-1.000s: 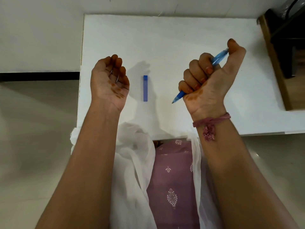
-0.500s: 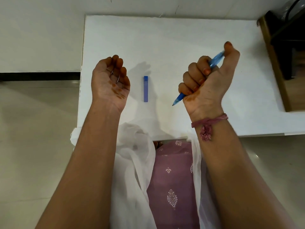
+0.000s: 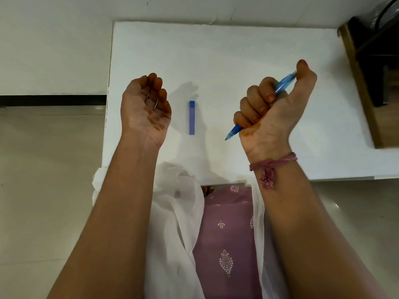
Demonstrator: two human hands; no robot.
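Right hand (image 3: 274,113) fists a blue pen (image 3: 283,82), tip down, above the white table (image 3: 216,50); left hand (image 3: 144,108) loosely curled, empty. That awkward grip may let the pen slip and drop.

One view only: wide-angle, worn on your head. It faces forward and steeply down, nearly top-down on the white rectangular tabletop (image 3: 216,57). Your forearms enter from the bottom edge. The left hand (image 3: 145,108) and the right hand (image 3: 272,113), gripping the translucent blue plastic pen (image 3: 282,83), sit close to the lens at mid-frame. The white wall (image 3: 54,50) is at top, the pale tiled floor (image 3: 43,190) at left, and the brown wooden cabinet (image 3: 386,130) is cut off at right.
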